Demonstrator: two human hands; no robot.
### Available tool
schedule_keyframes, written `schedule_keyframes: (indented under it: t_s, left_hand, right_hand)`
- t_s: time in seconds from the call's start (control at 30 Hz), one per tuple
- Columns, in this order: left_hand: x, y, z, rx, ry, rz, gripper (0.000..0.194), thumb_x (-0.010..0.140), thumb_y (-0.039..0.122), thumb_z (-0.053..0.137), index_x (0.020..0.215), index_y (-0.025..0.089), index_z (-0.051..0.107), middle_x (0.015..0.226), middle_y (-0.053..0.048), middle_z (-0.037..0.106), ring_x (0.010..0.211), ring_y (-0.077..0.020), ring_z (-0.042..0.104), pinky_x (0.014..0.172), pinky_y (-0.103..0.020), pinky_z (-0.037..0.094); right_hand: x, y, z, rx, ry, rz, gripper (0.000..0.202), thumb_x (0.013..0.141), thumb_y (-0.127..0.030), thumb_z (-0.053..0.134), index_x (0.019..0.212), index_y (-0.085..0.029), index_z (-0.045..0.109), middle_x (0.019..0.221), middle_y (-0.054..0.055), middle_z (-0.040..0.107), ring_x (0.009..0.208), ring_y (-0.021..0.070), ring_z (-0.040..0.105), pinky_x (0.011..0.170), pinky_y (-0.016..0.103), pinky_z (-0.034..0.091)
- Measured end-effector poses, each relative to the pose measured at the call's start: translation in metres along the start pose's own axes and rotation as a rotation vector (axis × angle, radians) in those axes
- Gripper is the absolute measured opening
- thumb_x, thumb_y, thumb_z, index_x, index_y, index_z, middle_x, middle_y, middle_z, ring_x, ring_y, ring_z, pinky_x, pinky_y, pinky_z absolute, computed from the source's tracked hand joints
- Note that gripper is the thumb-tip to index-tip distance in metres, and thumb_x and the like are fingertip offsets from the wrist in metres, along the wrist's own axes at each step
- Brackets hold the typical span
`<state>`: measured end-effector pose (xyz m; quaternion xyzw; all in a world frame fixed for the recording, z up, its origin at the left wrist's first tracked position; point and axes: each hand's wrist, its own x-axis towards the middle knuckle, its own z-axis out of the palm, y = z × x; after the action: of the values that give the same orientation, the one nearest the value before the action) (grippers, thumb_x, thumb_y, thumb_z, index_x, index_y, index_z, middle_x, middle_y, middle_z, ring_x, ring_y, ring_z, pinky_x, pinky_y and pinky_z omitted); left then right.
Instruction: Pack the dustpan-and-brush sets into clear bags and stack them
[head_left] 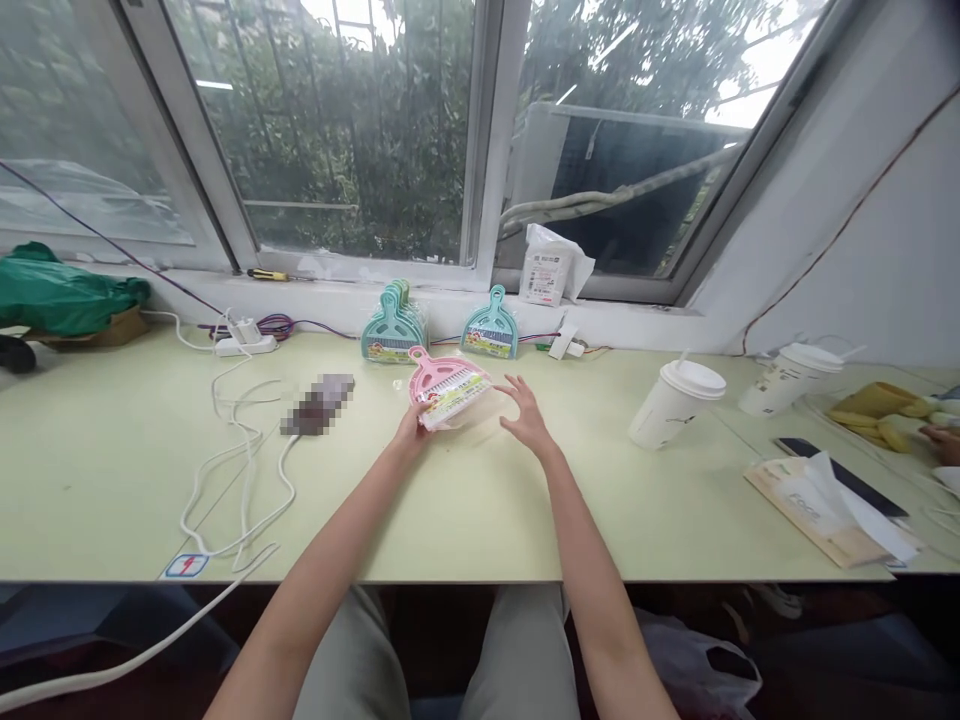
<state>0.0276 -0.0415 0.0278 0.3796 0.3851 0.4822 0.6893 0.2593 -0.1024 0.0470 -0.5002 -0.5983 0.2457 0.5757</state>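
A pink dustpan set [442, 385] in clear wrapping, with a brush and a printed label, is tilted above the middle of the table. My left hand [412, 425] grips its lower left corner. On its right side, my right hand [525, 412] has its fingers spread, the fingertips close to the edge of the wrapping; whether they touch it is unclear. Behind stand several wrapped green dustpan sets [391, 325] in a stack, and to their right a single green set [490, 325] leans near the windowsill.
White cables [247, 450] and a pixelated object [319, 405] lie at left. Two lidded cups [675, 405] [791, 378], a paper packet [817, 505] and a dark phone [847, 480] are at right. Another person's hand [941, 442] shows at the right edge.
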Motion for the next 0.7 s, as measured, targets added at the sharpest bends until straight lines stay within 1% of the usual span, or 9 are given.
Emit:
schedule_keyframes:
  t_s: [0.07,0.1,0.17,0.23,0.33,0.47,0.53,0.6,0.7]
  left_hand:
    - [-0.001,0.003,-0.003,-0.009,-0.014,-0.018,0.051,0.075,0.027,0.055,0.124,0.015,0.051,0.099,-0.011,0.068,0.071,-0.0186,0.065,0.049,-0.024,0.049]
    - [-0.002,0.004,-0.003,-0.011,-0.033,-0.032,0.049,0.075,0.026,0.054,0.123,0.014,0.052,0.097,-0.011,0.068,0.068,-0.0173,0.064,0.046,-0.023,0.047]
    - [-0.008,0.006,-0.002,-0.001,-0.087,-0.073,0.046,0.076,0.025,0.055,0.121,0.012,0.054,0.091,-0.011,0.069,0.059,-0.0141,0.06,0.041,-0.021,0.043]
    - [-0.013,0.008,0.0,0.025,-0.149,-0.109,0.045,0.078,0.026,0.056,0.12,0.01,0.055,0.082,-0.01,0.068,0.051,-0.0115,0.055,0.037,-0.02,0.041]
    - [-0.017,0.01,0.0,0.066,-0.218,-0.141,0.047,0.077,0.024,0.059,0.122,0.009,0.054,0.078,-0.011,0.068,0.048,-0.0116,0.054,0.037,-0.02,0.041]
    - [-0.017,0.011,-0.005,0.171,-0.332,-0.167,0.052,0.074,0.025,0.067,0.122,0.012,0.051,0.084,-0.01,0.069,0.049,-0.0116,0.058,0.039,-0.02,0.044]
    - [-0.017,0.01,-0.006,0.234,-0.382,-0.158,0.054,0.074,0.029,0.07,0.121,0.016,0.049,0.084,-0.009,0.069,0.046,-0.0112,0.058,0.038,-0.02,0.042]
    - [-0.017,0.007,-0.006,0.282,-0.413,-0.136,0.056,0.074,0.032,0.071,0.122,0.018,0.047,0.083,-0.009,0.069,0.046,-0.0124,0.06,0.036,-0.019,0.039]
    - [-0.019,0.006,-0.004,0.353,-0.41,-0.118,0.064,0.073,0.038,0.072,0.126,0.017,0.042,0.078,-0.008,0.069,0.047,-0.0141,0.061,0.036,-0.019,0.037]
  right_hand:
    - [-0.001,-0.001,0.002,-0.084,-0.068,-0.097,0.066,0.057,-0.01,0.072,0.118,-0.034,0.062,0.146,-0.002,0.04,0.144,0.0251,0.016,0.115,0.051,0.014]
    - [-0.001,0.0,0.004,-0.105,-0.084,-0.117,0.063,0.06,-0.012,0.072,0.118,-0.035,0.061,0.146,-0.003,0.04,0.144,0.0243,0.014,0.116,0.052,0.011]
    - [0.0,0.005,0.008,-0.118,-0.091,-0.12,0.04,0.071,-0.02,0.068,0.108,-0.036,0.067,0.137,-0.004,0.052,0.14,0.0227,0.028,0.115,0.051,0.011]
    - [0.001,0.011,0.01,-0.098,-0.079,-0.092,0.017,0.078,-0.027,0.064,0.09,-0.036,0.073,0.117,-0.004,0.066,0.128,0.022,0.045,0.115,0.049,0.013]
    - [0.002,0.017,0.008,-0.038,-0.046,-0.014,0.009,0.075,-0.032,0.069,0.08,-0.037,0.074,0.095,-0.004,0.072,0.11,0.0229,0.055,0.113,0.049,0.019]
    - [0.001,0.024,0.008,-0.025,0.003,0.045,0.011,0.072,-0.032,0.071,0.082,-0.036,0.075,0.084,0.0,0.07,0.1,0.0231,0.052,0.11,0.045,0.028]
    - [-0.001,0.029,0.012,-0.05,0.034,0.048,0.011,0.07,-0.031,0.072,0.08,-0.034,0.075,0.085,0.002,0.066,0.1,0.023,0.052,0.108,0.044,0.032]
    - [-0.002,0.035,0.017,-0.052,0.083,0.038,0.018,0.067,-0.028,0.072,0.084,-0.032,0.075,0.097,0.003,0.063,0.104,0.022,0.052,0.105,0.041,0.036]
    - [-0.001,0.043,0.023,0.087,0.165,0.127,0.049,0.06,-0.024,0.073,0.109,-0.028,0.067,0.121,0.004,0.056,0.109,0.0193,0.054,0.1,0.038,0.043]
